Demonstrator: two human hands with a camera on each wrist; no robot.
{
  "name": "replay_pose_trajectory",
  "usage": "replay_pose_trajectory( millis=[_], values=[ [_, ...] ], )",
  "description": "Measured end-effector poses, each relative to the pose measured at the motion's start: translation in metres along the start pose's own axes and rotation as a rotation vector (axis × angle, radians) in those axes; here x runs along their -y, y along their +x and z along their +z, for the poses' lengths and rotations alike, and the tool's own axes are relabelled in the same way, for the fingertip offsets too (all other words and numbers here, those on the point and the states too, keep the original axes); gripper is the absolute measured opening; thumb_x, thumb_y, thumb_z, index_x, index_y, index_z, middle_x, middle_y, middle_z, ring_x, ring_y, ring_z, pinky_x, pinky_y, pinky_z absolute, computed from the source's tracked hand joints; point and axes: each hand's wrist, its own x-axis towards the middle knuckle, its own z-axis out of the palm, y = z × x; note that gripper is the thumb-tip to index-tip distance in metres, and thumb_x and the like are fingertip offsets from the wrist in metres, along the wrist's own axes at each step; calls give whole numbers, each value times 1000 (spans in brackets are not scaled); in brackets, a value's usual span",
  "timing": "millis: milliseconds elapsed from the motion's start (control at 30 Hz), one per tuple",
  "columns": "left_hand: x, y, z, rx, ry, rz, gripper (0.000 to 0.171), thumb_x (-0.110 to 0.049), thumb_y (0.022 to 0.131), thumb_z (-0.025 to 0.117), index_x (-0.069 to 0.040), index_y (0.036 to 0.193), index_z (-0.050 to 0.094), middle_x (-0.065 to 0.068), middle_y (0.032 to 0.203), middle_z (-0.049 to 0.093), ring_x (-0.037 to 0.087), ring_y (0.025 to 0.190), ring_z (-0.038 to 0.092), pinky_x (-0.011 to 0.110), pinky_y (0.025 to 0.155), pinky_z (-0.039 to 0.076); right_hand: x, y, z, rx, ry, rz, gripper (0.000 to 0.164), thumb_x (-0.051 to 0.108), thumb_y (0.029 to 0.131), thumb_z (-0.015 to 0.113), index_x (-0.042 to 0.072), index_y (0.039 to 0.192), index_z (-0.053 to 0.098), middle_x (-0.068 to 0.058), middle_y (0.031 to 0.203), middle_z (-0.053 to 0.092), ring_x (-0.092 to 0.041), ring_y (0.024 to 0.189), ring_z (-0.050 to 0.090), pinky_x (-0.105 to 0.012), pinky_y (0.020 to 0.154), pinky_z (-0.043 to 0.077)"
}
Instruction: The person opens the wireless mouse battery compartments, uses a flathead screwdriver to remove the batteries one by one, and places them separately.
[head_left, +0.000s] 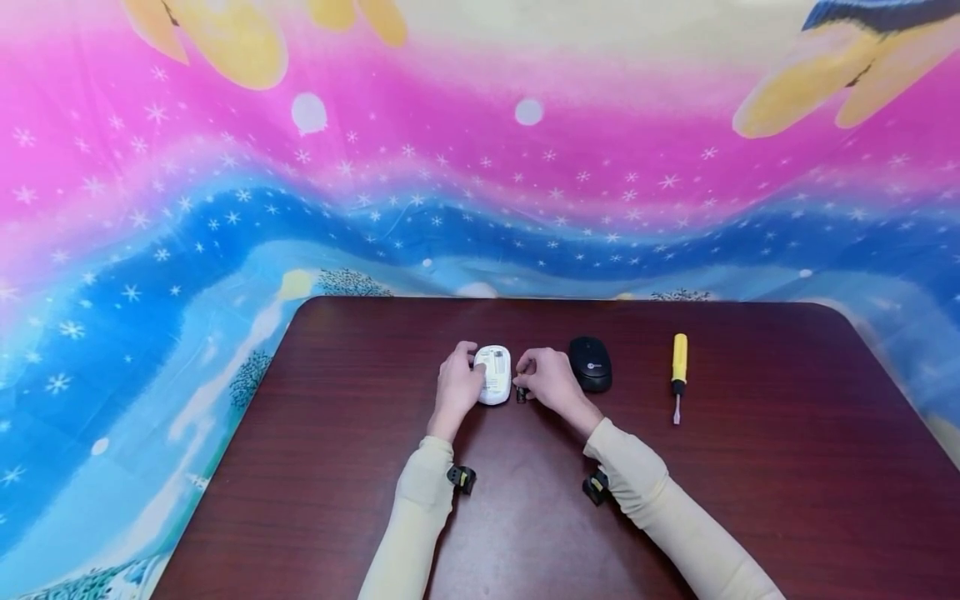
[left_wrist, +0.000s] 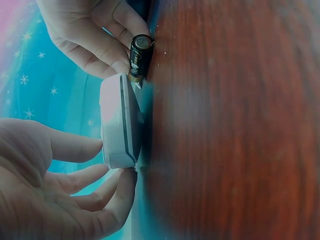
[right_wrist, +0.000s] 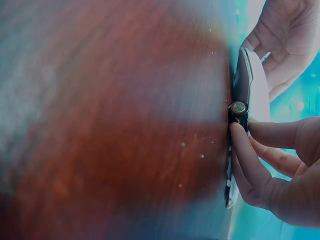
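Note:
A white computer mouse (head_left: 492, 375) lies upside down on the table, its underside with a battery slot and label facing up. My left hand (head_left: 459, 385) grips it along its left side, thumb above and fingers at the edge. Just right of the mouse, my right hand (head_left: 551, 382) pinches a dark cylindrical battery (right_wrist: 239, 114) between thumb and fingers. In the left wrist view the battery (left_wrist: 141, 57) stands close beside the mouse (left_wrist: 115, 120), one flat end showing. Whether the battery touches the tabletop I cannot tell.
A black computer mouse (head_left: 591, 364) sits right behind my right hand. Farther right lies a screwdriver (head_left: 678, 371) with a yellow handle, its tip pointing toward me. The dark red wooden table (head_left: 337, 500) ends at a colourful patterned cloth (head_left: 480, 167).

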Motion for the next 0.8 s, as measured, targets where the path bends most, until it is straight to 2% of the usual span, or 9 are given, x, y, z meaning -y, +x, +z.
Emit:
replay_pose_trajectory(
  millis=[233,333,533,633,800],
  values=[
    [-4,-1,0,-8,33,7,37,-3,95,64,2,131,62,20,116,69,40,112,64,53,96,49,1,0,-3,6,-43,-14,11,-1,86,80,-3,93,72,-7,74,71,-15,56,68,-28,56,58],
    [-6,-2,0,-6,61,10,37,-6,95,64,2,132,62,21,117,67,41,112,62,53,96,49,1,-1,-7,0,-83,-30,12,4,88,80,-2,96,73,-7,79,73,-15,64,69,-31,63,58],
    [-13,-3,1,5,84,14,40,-13,97,64,1,135,61,24,131,59,43,122,55,53,101,46,1,-6,-18,-36,-139,-147,15,8,89,80,-1,101,75,-10,89,73,-21,82,69,-40,77,57],
    [-16,-2,2,12,73,44,42,-14,98,64,1,137,60,24,137,55,41,127,54,51,104,46,2,-10,-26,-38,-142,-170,21,7,90,79,-3,107,73,-14,95,72,-25,86,69,-43,80,57],
    [-20,-1,4,7,18,148,44,-11,97,65,1,139,60,19,142,55,38,130,55,49,107,45,-1,-13,-45,-44,-169,-181,33,8,92,77,-7,120,68,-21,108,70,-33,95,67,-47,84,56]
  ],
)
